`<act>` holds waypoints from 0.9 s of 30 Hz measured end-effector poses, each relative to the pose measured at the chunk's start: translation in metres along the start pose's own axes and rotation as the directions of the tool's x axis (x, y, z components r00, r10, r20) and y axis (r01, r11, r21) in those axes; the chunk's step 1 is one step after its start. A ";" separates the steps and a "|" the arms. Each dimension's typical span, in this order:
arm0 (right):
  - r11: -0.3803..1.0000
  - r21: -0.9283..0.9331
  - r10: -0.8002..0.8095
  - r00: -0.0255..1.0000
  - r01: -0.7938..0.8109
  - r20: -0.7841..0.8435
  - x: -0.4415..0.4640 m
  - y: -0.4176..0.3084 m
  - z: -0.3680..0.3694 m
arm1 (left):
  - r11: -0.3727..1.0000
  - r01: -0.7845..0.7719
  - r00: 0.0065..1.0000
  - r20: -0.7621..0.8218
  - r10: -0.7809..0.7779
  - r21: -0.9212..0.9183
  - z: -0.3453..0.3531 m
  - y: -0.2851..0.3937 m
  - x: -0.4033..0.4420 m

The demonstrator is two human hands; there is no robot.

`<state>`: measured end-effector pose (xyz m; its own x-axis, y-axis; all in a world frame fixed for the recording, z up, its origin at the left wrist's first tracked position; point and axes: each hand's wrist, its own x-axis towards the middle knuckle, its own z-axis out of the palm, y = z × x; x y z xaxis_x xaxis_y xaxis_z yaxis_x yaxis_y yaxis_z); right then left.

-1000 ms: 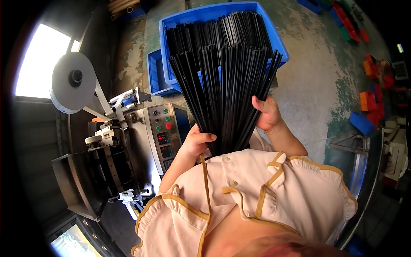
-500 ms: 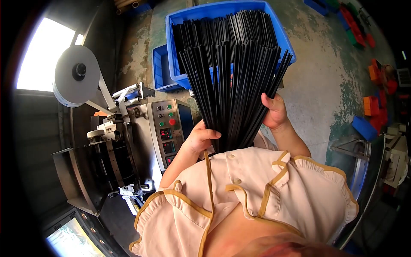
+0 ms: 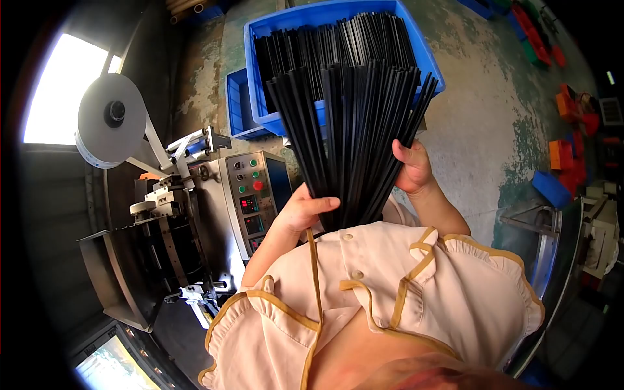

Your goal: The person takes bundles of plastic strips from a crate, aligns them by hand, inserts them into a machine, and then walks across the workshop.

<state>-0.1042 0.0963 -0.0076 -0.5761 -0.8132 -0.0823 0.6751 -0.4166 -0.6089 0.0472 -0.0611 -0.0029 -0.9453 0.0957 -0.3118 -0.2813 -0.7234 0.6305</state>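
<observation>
A fanned bundle of thin black strips (image 3: 354, 130) spreads upward from my waist, its lower ends close against the apron. My left hand (image 3: 308, 209) wraps the bundle's lower left side, thumb lying across the front of the strips. On the right edge, higher up, my right hand (image 3: 413, 168) grips the same bundle with its thumb raised along the side; its other fingers are partly hidden behind. Beyond the bundle stands a blue crate (image 3: 252, 71) filled with more black strips (image 3: 370, 39), and the bundle's upper ends overlap its near wall.
On the left is a machine with a control panel (image 3: 248, 195) of coloured buttons and a large white tape reel (image 3: 133, 123). A smaller blue bin (image 3: 240, 104) sits beside the crate. Orange and red bins (image 3: 562, 156) and a metal frame (image 3: 539, 221) stand at right.
Both hands keep hold of the strips, with almost no movement. The view has shifted slightly, so the crate and machine appear a little further left.
</observation>
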 end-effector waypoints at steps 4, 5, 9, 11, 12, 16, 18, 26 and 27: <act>0.980 -0.154 0.165 0.940 -0.124 0.297 0.015 0.015 0.033 | 0.947 0.132 0.980 0.106 -0.169 0.294 0.006 -0.019 0.024; 0.965 -0.167 0.247 0.919 -0.204 0.309 0.021 0.017 0.031 | 0.959 0.138 0.985 0.064 -0.158 0.249 0.009 -0.017 0.027; 0.967 -0.131 0.240 0.957 -0.220 0.162 0.027 0.020 0.038 | 0.970 0.067 0.993 -0.114 -0.041 0.234 0.016 -0.026 0.028; 0.965 -0.132 0.246 0.955 -0.226 0.164 0.028 0.022 0.037 | 0.958 0.013 0.991 -0.135 0.027 0.285 0.014 -0.028 0.026; 0.963 -0.137 0.252 0.954 -0.232 0.162 0.029 0.023 0.037 | 0.958 0.014 0.990 -0.138 0.027 0.287 0.009 -0.028 0.025; 0.963 -0.130 0.254 0.954 -0.235 0.160 0.033 0.029 0.037 | 0.962 -0.148 0.972 -0.145 0.184 0.232 0.008 -0.005 0.019; 0.936 -0.104 0.352 0.912 -0.337 0.210 0.036 0.032 0.039 | 0.773 -0.263 0.898 -0.148 0.415 0.577 -0.030 0.025 0.001; 0.750 -0.398 0.658 0.649 -0.527 0.382 0.056 0.073 0.079 | -0.999 0.016 0.837 0.546 0.030 0.032 -0.013 0.125 -0.056; 0.699 -0.532 0.710 0.547 -0.477 0.443 0.060 0.083 0.085 | -0.975 -0.184 0.854 0.512 -0.095 0.127 -0.008 0.125 -0.058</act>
<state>-0.0437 -0.0217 0.0042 0.3684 -0.9208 -0.1283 0.5015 0.3131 -0.8065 0.0677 -0.1626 0.0883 -0.8651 0.5003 0.0373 0.4275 0.7742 -0.4668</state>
